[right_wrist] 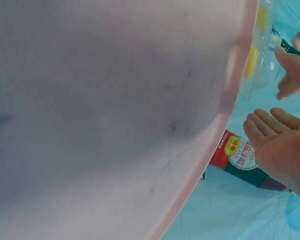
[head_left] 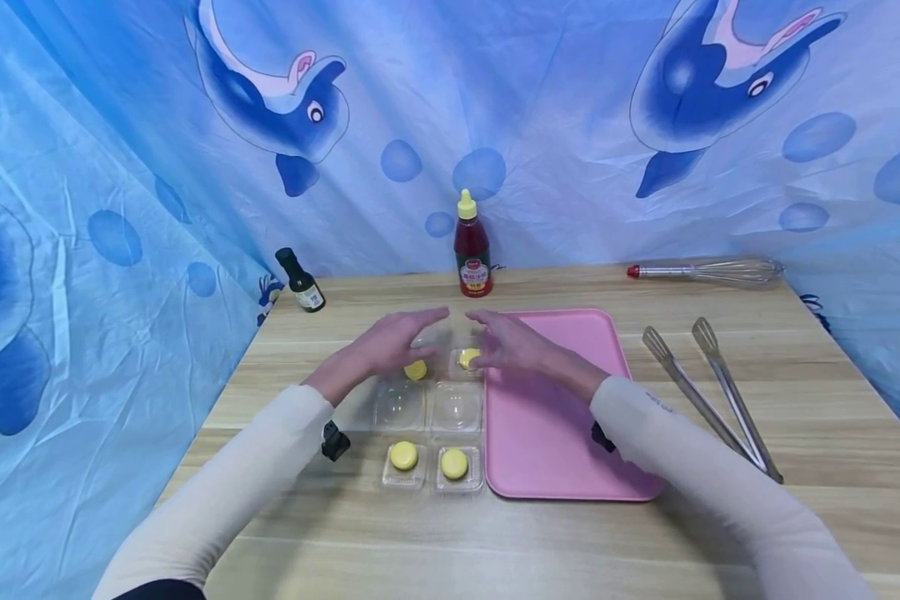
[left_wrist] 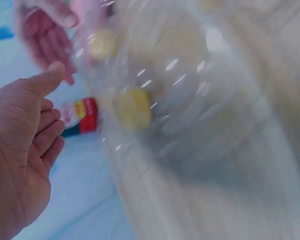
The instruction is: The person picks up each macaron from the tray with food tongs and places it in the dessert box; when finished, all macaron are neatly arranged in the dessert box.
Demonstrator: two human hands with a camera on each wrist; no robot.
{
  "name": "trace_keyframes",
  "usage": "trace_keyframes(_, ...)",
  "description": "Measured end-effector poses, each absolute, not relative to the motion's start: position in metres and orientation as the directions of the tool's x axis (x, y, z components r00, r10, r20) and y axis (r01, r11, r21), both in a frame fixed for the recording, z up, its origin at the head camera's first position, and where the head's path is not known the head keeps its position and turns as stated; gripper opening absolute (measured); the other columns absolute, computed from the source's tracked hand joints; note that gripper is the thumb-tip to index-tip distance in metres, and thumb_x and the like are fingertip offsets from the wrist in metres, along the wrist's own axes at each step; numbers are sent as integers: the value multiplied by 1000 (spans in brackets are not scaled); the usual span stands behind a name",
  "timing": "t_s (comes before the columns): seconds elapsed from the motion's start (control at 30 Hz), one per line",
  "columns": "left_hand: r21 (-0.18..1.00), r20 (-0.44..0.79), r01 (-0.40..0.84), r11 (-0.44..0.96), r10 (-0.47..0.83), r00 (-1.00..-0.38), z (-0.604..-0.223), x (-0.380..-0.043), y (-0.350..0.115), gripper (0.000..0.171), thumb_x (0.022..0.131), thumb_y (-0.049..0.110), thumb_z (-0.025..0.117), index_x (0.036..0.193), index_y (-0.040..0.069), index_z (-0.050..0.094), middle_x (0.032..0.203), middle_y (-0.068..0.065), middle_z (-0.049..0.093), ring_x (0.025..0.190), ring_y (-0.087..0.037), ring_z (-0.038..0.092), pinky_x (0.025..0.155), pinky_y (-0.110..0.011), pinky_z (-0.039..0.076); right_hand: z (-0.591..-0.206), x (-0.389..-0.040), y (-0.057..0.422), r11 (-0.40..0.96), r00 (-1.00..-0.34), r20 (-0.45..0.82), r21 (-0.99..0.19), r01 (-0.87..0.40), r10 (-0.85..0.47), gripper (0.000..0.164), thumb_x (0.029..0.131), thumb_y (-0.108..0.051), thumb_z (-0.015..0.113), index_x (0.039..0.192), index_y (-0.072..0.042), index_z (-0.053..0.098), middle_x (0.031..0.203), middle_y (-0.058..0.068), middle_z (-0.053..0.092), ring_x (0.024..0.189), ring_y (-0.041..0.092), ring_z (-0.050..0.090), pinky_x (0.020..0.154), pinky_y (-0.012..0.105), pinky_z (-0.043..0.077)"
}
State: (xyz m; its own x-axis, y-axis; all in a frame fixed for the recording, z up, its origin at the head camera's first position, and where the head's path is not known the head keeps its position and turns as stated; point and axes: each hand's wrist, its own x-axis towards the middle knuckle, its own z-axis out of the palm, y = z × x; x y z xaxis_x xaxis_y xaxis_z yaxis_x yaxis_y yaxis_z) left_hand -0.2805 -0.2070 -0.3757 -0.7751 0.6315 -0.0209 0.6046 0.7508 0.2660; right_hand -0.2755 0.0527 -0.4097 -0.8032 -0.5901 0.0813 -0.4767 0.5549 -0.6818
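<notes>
My left hand [head_left: 397, 340] and right hand [head_left: 508, 340] hover facing each other above the far clear plastic boxes, fingers extended and nothing held. In the left wrist view, the left hand [left_wrist: 25, 125] has its palm and loosely bent fingers showing; in the right wrist view, the right hand [right_wrist: 285, 140] is likewise free. Under them sit a round yellow macaron-like piece [head_left: 416, 369] and another yellow piece [head_left: 468, 358], partly hidden by the hands. Nearer me, two yellow macarons [head_left: 403, 455] [head_left: 453, 463] lie in clear boxes with lids [head_left: 457, 408] folded back.
A pink tray [head_left: 555, 450] lies right of the boxes, beneath the right forearm. Metal tongs [head_left: 727, 400] and a whisk [head_left: 708, 271] lie farther right. A red sauce bottle [head_left: 472, 254] stands behind the hands; a small dark bottle [head_left: 300, 282] is at the back left.
</notes>
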Motion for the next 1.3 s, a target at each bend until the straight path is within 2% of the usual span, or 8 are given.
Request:
trace_keyframes(0.17, 292, 3, 538, 790, 562, -827, -363, -291, -225, 75, 106, 31, 69, 166, 6, 32, 164, -20, 42, 146, -43, 46, 123, -57, 36, -405, -282, 43, 555, -802, 77, -683, -475, -592, 88, 96, -23, 81, 164, 3, 31, 162, 25, 42, 148, 41, 45, 124, 51, 36)
trace_keyframes(0.37, 339, -64, 415, 844, 460, -885, -365, -304, -248, 83, 108, 36, 64, 170, 5, 18, 171, -22, 28, 154, -43, 33, 127, -57, 27, -406, -295, 29, 558, -808, 101, -673, -485, -580, 86, 99, -26, 78, 163, 4, 31, 163, 26, 41, 149, 41, 43, 125, 49, 35)
trace_keyframes(0.53, 384, -118, 361, 850, 432, -894, -374, -309, -264, 83, 109, 30, 63, 170, 4, 13, 168, -26, 32, 152, -44, 37, 127, -58, 28, -407, -304, 18, 565, -821, 70, -692, -450, -567, 83, 100, -25, 77, 162, 6, 32, 162, 26, 42, 148, 39, 46, 125, 47, 35)
trace_keyframes(0.7, 444, -178, 316, 838, 429, -886, -382, -312, -273, 81, 109, 22, 64, 167, -4, 15, 163, -32, 38, 147, -44, 45, 125, -58, 31, -408, -312, 6, 563, -837, 49, -719, -408, -545, 77, 99, -18, 77, 159, 8, 37, 158, 26, 47, 142, 38, 53, 123, 43, 39)
trace_keyframes(0.87, 518, -225, 260, 815, 424, -877, -387, -313, -275, 77, 108, 14, 64, 166, -6, 18, 168, -28, 30, 143, -42, 50, 121, -55, 40, -409, -316, -7, 558, -838, 15, -739, -377, -546, 73, 99, -13, 77, 157, 8, 40, 157, 25, 50, 138, 35, 58, 121, 41, 42)
trace_keyframes(1.0, 540, -231, 241, 807, 417, -879, -390, -313, -274, 73, 108, 11, 64, 165, -6, 21, 169, -26, 28, 140, -41, 54, 117, -53, 45, -410, -315, -15, 584, -853, -17, -736, -343, -522, 72, 99, -14, 77, 157, 7, 41, 155, 23, 53, 135, 32, 62, 119, 39, 45)
trace_keyframes(1.17, 546, -216, 237, 804, 409, -887, -393, -315, -272, 69, 108, 11, 64, 163, -8, 28, 167, -27, 34, 137, -40, 57, 115, -52, 48, -410, -315, -24, 579, -869, 7, -743, -335, -494, 66, 100, -10, 75, 156, 7, 44, 154, 22, 54, 130, 30, 65, 113, 36, 50)
trace_keyframes(1.3, 565, -184, 246, 788, 410, -893, -392, -316, -271, 68, 106, 8, 67, 162, -7, 32, 161, -28, 43, 134, -39, 61, 113, -51, 50, -409, -315, -27, 541, -892, 6, -793, -279, -452, 64, 100, -7, 73, 156, 6, 44, 156, 21, 52, 130, 30, 65, 108, 34, 54)
